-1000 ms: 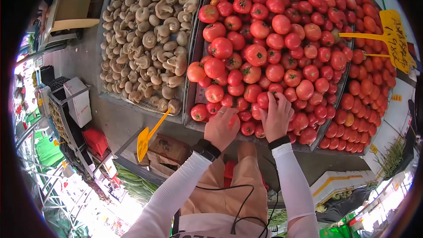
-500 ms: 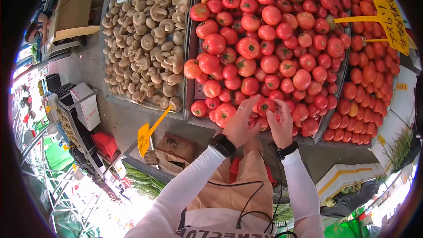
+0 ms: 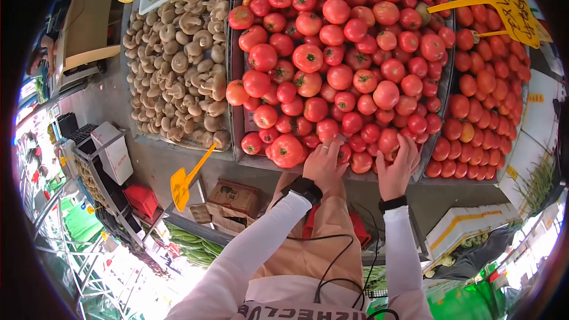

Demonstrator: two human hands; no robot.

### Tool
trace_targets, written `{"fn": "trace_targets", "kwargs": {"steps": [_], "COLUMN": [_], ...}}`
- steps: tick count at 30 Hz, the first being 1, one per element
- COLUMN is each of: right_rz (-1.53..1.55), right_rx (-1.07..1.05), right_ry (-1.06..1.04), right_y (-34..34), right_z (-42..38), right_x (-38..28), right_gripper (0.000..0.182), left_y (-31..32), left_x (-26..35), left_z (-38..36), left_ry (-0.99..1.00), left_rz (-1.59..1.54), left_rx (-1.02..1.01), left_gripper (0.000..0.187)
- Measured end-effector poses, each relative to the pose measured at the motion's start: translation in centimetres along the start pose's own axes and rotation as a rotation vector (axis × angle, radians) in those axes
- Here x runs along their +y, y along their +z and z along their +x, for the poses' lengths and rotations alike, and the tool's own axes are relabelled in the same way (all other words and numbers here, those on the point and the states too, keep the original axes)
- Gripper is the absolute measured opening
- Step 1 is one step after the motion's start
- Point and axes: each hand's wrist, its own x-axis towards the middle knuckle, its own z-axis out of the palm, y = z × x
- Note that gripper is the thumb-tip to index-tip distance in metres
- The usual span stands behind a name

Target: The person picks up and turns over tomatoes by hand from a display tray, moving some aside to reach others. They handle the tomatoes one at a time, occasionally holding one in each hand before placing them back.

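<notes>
A large heap of red tomatoes (image 3: 339,77) fills the tray in front of me. My left hand (image 3: 323,163), with a ring and a black wrist strap, lies at the tray's near edge. Its fingers are apart and rest against tomatoes, with a small tomato (image 3: 344,154) beside the fingertips and thumb. To the right, my right hand (image 3: 397,169) has its thumb and fingers around a round tomato (image 3: 389,140) still within the heap. A big tomato (image 3: 287,151) sits just left of my left hand.
Brown mushrooms (image 3: 178,77) fill the tray on the left, with a yellow price sign (image 3: 180,188) at its front. Oval tomatoes (image 3: 474,124) lie in rows on the right, behind another yellow sign (image 3: 501,3). A cardboard box (image 3: 234,197) stands below. A black cable (image 3: 338,261) hangs before me.
Both hands were close together around one tomato. They have moved apart; my right hand has shifted right to another tomato. The view has shifted slightly too.
</notes>
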Motion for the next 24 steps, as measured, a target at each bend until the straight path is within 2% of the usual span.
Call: {"fn": "trace_targets", "kwargs": {"steps": [7,10,13,16,20,24], "right_rz": [-0.150,-0.099,-0.041,0.131,0.300,0.424], "right_rx": [-0.117,-0.113,-0.018,-0.012,-0.081,-0.260], "right_ry": [-0.025,-0.025,-0.098,-0.133,-0.159,-0.049], "right_y": [0.9,1.3,0.8,-0.4,-1.8,-0.7], "right_z": [1.1,1.3,1.4,0.9,-1.3,-4.6], "right_x": [0.8,1.5,1.8,1.7,0.3,-0.4], "right_gripper": [0.070,0.070,0.069,0.068,0.068,0.068], "left_y": [2.1,2.4,2.6,3.0,2.6,1.8], "left_x": [0.1,-0.3,-0.6,-1.1,-0.8,-1.1], "left_z": [0.8,1.0,1.1,1.0,1.0,1.0], "left_ry": [0.082,0.070,0.063,0.113,0.118,0.119], "left_rz": [0.007,0.092,0.126,0.172,0.138,0.119], "left_rx": [0.044,0.015,-0.024,0.023,-0.007,-0.041], "left_gripper": [0.057,0.054,0.054,0.054,0.053,0.053]}}
